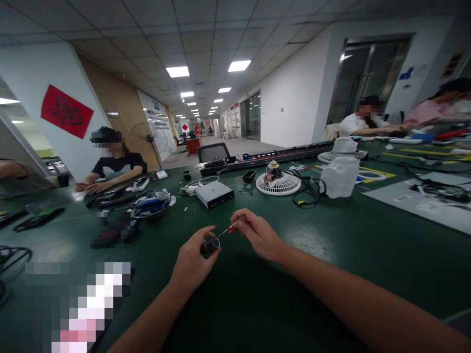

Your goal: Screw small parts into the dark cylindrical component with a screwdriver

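Note:
My left hand (pixel 193 257) is closed around a small black cylindrical part (pixel 211 244), its round open end turned towards my right hand. Pinched in my right hand (pixel 257 233) is a screwdriver (pixel 231 227) with a red handle and a thin metal shaft. The shaft points down and left, its tip at the rim of the black part; whether it touches cannot be made out. Both hands are held above the green table (pixel 235 304). Beyond them lies a silver and black optical drive (pixel 215 194).
A white round fan grille (pixel 278 183) with a motor on it, a black cable (pixel 308 193) and a white housing (pixel 339 177) stand at the back right. A blue cloth-like bundle (pixel 151 203) lies left. Co-workers (pixel 116 164) sit across the table.

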The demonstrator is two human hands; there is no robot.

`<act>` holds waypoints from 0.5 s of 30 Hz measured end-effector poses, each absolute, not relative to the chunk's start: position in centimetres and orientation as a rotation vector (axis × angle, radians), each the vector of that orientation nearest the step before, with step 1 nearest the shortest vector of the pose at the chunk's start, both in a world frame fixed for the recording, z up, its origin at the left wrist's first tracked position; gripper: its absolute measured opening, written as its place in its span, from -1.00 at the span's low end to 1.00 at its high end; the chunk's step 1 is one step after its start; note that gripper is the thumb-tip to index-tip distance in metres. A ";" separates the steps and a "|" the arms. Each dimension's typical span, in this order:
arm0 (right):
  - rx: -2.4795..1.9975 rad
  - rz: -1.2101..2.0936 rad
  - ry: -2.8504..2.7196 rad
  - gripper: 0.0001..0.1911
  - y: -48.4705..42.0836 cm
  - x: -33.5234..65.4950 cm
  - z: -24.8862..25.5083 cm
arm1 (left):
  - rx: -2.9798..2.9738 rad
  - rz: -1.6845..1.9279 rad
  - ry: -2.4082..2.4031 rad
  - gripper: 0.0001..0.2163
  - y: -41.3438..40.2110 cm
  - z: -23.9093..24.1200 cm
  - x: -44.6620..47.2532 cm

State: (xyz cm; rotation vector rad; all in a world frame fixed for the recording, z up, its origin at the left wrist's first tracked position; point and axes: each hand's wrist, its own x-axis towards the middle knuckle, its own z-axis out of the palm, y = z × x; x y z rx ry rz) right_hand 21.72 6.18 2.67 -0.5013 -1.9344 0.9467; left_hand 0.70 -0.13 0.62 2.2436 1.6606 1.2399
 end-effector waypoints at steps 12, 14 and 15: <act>-0.590 0.551 -1.802 -0.87 6.6 22.2 2.5 | 2.210 1.158 1.760 -0.52 0.1 0.1 0.4; -0.601 0.380 -1.773 -0.88 6.9 22.7 2.9 | 2.213 1.128 1.779 -0.52 0.2 0.1 0.4; -0.604 0.318 -1.801 -0.88 7.2 22.9 3.1 | 2.214 1.115 1.786 -0.52 0.2 0.2 0.4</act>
